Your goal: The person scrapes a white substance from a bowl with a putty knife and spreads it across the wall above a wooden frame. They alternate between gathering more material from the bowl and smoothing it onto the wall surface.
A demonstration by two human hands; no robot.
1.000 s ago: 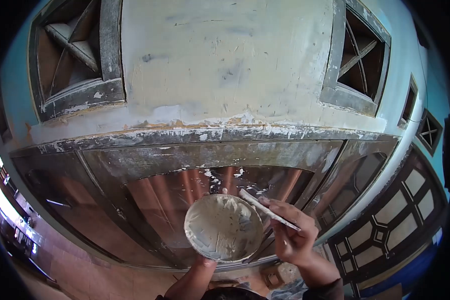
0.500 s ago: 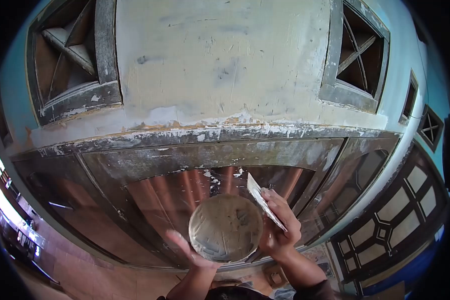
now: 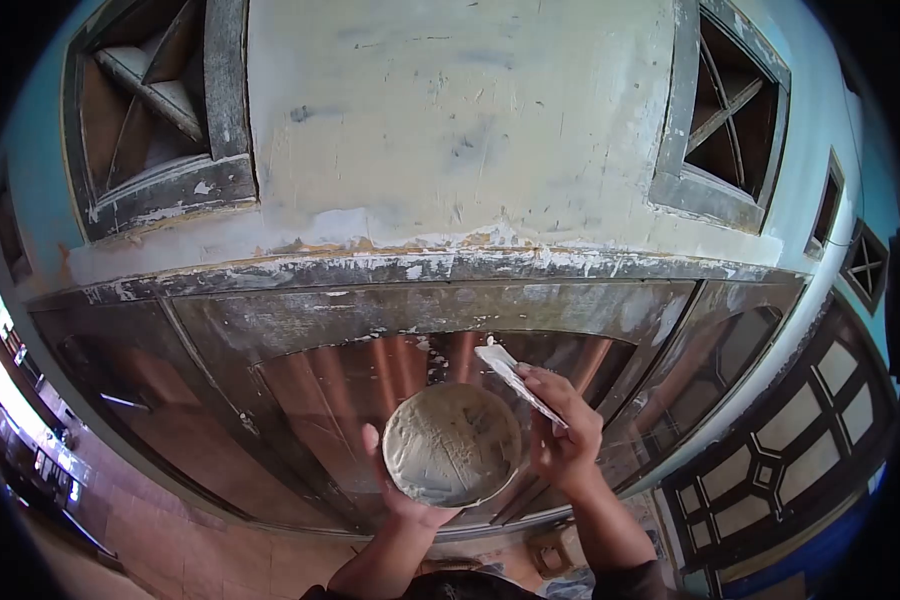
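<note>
A round container, its inside smeared with pale paste, rests in my left hand, whose thumb stands up along the left rim while the other fingers are hidden underneath. My right hand, just right of the container, grips a flat scraper coated in whitish paste. The scraper tilts up to the left, above the container's right rim and apart from it. Behind both is a dark wooden frame with glass panes and paste flecks.
A pale patched wall rises ahead, with crossed-bar vents at left and right. A white pipe runs down at right beside a dark panelled door. Tiled floor shows at lower left.
The container has tipped so more of its inside shows, and my left thumb has closed in against its rim. The scraper has moved slightly left and lies flatter.
</note>
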